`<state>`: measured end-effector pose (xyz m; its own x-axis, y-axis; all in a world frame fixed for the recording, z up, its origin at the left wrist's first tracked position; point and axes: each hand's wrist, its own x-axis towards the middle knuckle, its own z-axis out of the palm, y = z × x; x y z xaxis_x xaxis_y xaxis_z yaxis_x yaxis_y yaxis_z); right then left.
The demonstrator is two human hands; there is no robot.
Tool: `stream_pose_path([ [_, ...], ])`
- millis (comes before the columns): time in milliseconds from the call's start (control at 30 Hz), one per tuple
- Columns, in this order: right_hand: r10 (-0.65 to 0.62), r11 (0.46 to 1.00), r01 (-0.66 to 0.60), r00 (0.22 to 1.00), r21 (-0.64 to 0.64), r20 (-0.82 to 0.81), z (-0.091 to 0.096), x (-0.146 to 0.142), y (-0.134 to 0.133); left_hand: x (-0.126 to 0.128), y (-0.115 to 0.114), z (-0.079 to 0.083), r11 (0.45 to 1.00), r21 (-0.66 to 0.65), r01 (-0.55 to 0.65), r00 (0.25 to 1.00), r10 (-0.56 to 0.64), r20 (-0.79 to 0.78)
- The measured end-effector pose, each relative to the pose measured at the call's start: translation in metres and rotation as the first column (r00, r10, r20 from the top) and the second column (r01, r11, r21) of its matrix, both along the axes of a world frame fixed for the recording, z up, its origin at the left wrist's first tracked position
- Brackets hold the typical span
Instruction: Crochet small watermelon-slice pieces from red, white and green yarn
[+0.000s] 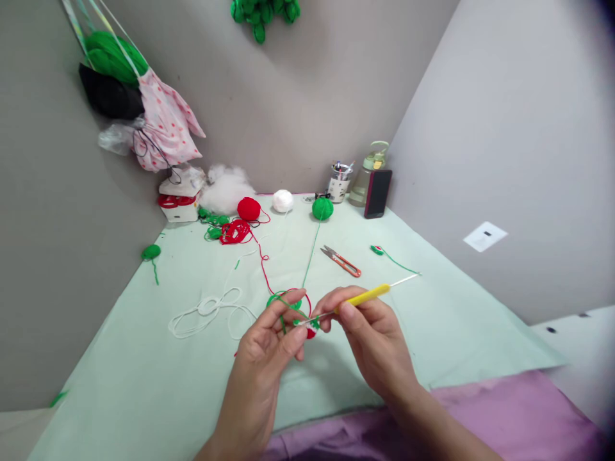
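Your left hand pinches the red-green crochet piece | your right hand, just right of it, pinches the yellow crochet hook, tip at the piece, shaft slanting up-right | green yarn leads far to its ball.

No legible text anywhere; label on far jar too small to read; marks on right wall plate unreadable.

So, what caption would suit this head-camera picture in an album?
Left hand pinching a small red-and-green crochet piece, right hand holding a yellow crochet hook to it, over a pale green table.
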<state>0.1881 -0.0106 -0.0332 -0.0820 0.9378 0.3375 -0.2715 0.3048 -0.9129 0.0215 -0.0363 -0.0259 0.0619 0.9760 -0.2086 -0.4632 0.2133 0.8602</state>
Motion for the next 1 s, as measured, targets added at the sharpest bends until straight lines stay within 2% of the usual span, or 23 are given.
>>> stream_pose_path([
  [133, -0.024, 0.998, 0.02, 0.997, 0.059, 0.078, 0.005, 0.003, -0.003, 0.0, -0.001, 0.002, 0.999, 0.004, -0.037, 0.999, 0.037, -0.018],
  [233, -0.142, 0.963, 0.071, 0.954, 0.261, 0.266, 0.009, 0.002, -0.008, 0.0, -0.002, -0.001, 0.998, 0.013, -0.065, 0.997, 0.065, -0.029],
  [300, -0.251, 0.885, 0.04, 0.881, 0.465, 0.402, 0.01, 0.0, -0.011, 0.001, -0.002, -0.004, 0.995, 0.035, -0.088, 0.995, 0.089, -0.034],
  [367, -0.382, 0.757, -0.041, 0.781, 0.653, 0.493, 0.008, -0.001, -0.012, 0.002, -0.001, -0.007, 0.993, 0.037, -0.11, 0.994, 0.111, -0.014],
  [433, -0.5, 0.646, -0.109, 0.687, 0.755, 0.527, 0.004, -0.001, -0.013, 0.002, 0.001, -0.007, 0.996, -0.026, -0.082, 0.994, 0.083, 0.069],
  [467, -0.533, 0.623, -0.114, 0.662, 0.774, 0.527, 0.002, -0.001, -0.013, 0.001, 0.002, -0.006, 0.996, -0.074, -0.042, 0.99, 0.052, 0.129],
  [500, -0.533, 0.635, -0.092, 0.666, 0.767, 0.521, 0.001, 0.0, -0.014, 0.0, 0.003, -0.005, 0.993, -0.121, 0.002, 0.982, 0.021, 0.188],
  [567, -0.454, 0.733, 0.021, 0.759, 0.679, 0.467, 0.0, 0.001, -0.014, -0.003, 0.005, -0.003, 0.981, -0.184, 0.069, 0.964, -0.018, 0.267],
  [633, -0.327, 0.855, 0.125, 0.884, 0.503, 0.336, 0.001, 0.0, -0.012, -0.004, 0.005, 0.0, 0.98, -0.195, 0.047, 0.965, 0.006, 0.264],
  [700, -0.215, 0.929, 0.131, 0.952, 0.347, 0.216, 0.003, -0.002, -0.009, -0.003, 0.004, 0.001, 0.986, -0.169, 0.001, 0.977, 0.035, 0.211],
  [800, -0.156, 0.95, 0.097, 0.97, 0.296, 0.184, 0.006, -0.006, -0.006, 0.001, 0.0, 0.0, 0.995, -0.092, -0.03, 0.993, 0.041, 0.114],
  [900, -0.213, 0.91, 0.085, 0.935, 0.405, 0.283, 0.007, -0.007, -0.009, 0.004, 0.0, -0.003, 0.998, -0.026, -0.054, 0.995, 0.056, 0.079],
  [1000, -0.257, 0.879, 0.073, 0.904, 0.471, 0.341, 0.008, -0.006, -0.012, 0.003, 0.003, -0.005, 0.998, -0.048, -0.044, 0.993, 0.049, 0.107],
])
